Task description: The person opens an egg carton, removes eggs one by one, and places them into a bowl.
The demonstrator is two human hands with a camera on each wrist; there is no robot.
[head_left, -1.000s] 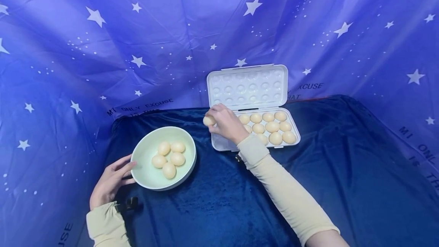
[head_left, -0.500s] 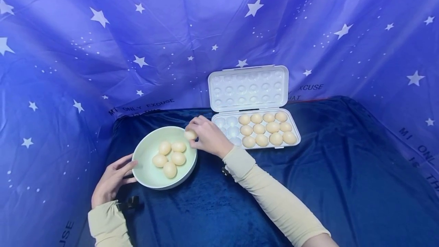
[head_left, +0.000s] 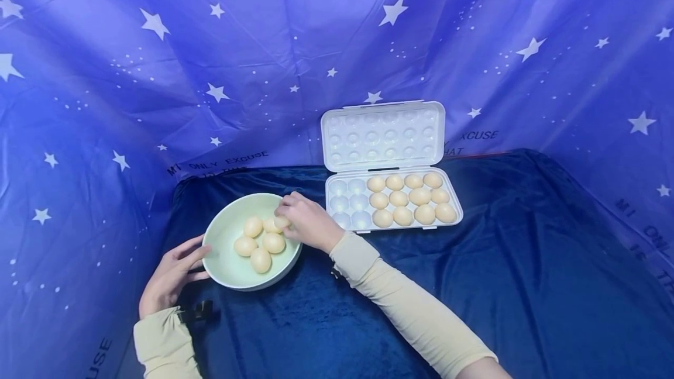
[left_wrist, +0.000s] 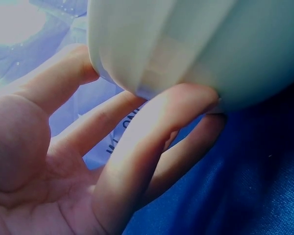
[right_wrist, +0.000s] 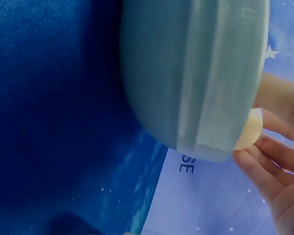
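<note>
A pale green bowl (head_left: 223, 262) with several light brown eggs (head_left: 260, 260) inside is tilted slightly on the blue cloth. My left hand (head_left: 171, 276) grips its left side, thumb at the rim and fingers beneath, as the left wrist view shows at the bowl's outer wall (left_wrist: 186, 44). Over the bowl's upper right rim, my right hand (head_left: 310, 221) pinches one egg (head_left: 281, 222). In the right wrist view that egg (right_wrist: 252, 129) is partly hidden behind the bowl wall (right_wrist: 186, 73), between the fingertips of my right hand (right_wrist: 279, 161).
Right of the bowl lies a white egg carton (head_left: 456, 215), lid (head_left: 381, 139) raised, with eggs in its right columns and bare cups in the two left ones. Dark blue velvet (head_left: 337, 309) covers the table; a starry purple curtain (head_left: 274, 45) hangs behind and at both sides.
My right hand has moved left and down from over the carton's left end to the bowl's rim, carrying the egg. My left hand has stayed on the bowl.
</note>
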